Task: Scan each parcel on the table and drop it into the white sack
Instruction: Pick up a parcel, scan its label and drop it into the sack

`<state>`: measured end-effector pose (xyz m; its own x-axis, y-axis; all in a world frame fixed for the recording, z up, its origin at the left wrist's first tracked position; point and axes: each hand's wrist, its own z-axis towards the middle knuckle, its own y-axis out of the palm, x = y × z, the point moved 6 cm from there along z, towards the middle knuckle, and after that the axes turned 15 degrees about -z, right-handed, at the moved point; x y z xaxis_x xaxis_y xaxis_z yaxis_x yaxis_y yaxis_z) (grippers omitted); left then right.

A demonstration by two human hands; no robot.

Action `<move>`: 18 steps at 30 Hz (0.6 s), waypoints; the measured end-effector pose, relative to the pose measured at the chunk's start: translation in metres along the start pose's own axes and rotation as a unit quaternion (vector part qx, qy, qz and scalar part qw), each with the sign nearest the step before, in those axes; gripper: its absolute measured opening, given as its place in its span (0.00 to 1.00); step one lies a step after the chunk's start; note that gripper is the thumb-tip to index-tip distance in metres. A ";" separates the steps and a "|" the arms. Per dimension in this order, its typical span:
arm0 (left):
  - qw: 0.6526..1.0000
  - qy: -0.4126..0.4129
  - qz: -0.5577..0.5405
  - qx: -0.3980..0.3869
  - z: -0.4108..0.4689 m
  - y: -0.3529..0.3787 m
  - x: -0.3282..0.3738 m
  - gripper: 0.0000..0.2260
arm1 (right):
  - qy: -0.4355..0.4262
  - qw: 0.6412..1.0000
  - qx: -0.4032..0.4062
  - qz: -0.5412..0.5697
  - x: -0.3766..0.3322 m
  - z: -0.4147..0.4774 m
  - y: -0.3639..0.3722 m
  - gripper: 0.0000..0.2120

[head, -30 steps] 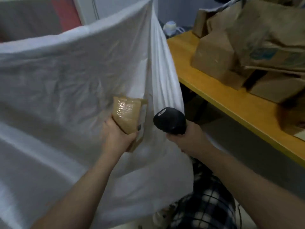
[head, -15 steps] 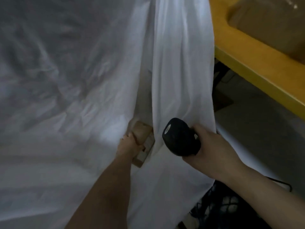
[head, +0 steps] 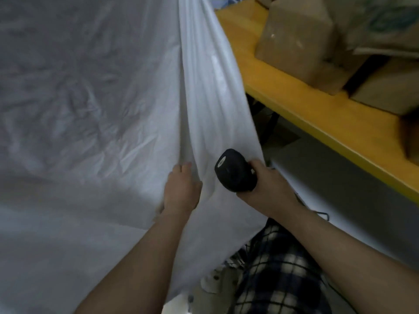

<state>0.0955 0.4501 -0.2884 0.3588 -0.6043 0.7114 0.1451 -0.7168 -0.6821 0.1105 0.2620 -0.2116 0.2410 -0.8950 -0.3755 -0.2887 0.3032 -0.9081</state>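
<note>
- Two hands meet near six o'clock: left hand (head: 181,191), fingers straight and empty, presses the white sack (head: 90,109), probably parting its mouth.
- Right hand (head: 272,189) grips the scanner (head: 234,169), ready for the next scan.
- Parcels (head: 299,41) sit on the table (head: 294,105) at two o'clock.

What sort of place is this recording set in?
Probably a parcel sorting or dispatch room: brown paper parcels piled on a yellow table, a big white sack beside it, and a black handheld scanner in the right hand.

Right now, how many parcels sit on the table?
4: a brown box nearest the sack, a printed paper bag beside it, a flat box under that bag, a dark parcel at the right edge. Others may be hidden.
</note>
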 end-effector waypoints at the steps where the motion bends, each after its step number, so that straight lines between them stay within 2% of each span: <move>1: 0.999 0.038 -0.021 0.022 -0.012 -0.009 0.023 0.22 | 0.008 1.000 0.017 0.020 0.002 -0.011 -0.010 0.17; 4: 0.983 0.153 -0.071 0.076 -0.051 -0.034 0.086 0.22 | 0.057 0.989 0.078 0.109 0.022 -0.046 -0.042 0.19; 7: 0.963 0.236 -0.100 0.083 -0.085 -0.046 0.148 0.22 | 0.103 0.954 0.177 0.221 0.053 -0.091 -0.077 0.21; 11: 0.938 0.322 -0.121 0.027 -0.122 -0.037 0.231 0.22 | 0.126 0.886 0.298 0.331 0.095 -0.155 -0.123 0.20; 15: 0.915 0.386 -0.109 -0.040 -0.149 -0.011 0.304 0.23 | 0.129 0.857 0.356 0.350 0.128 -0.198 -0.159 0.18; 18: 0.888 0.444 -0.091 -0.077 -0.169 0.010 0.360 0.25 | 0.141 0.837 0.417 0.324 0.150 -0.224 -0.188 0.21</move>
<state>0.0700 0.1665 -0.0102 -0.5370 -0.4608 0.7066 -0.0254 -0.8284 -0.5595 -0.0069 -0.0029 -0.0553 0.0224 -0.4595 -0.8879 0.5014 0.7735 -0.3877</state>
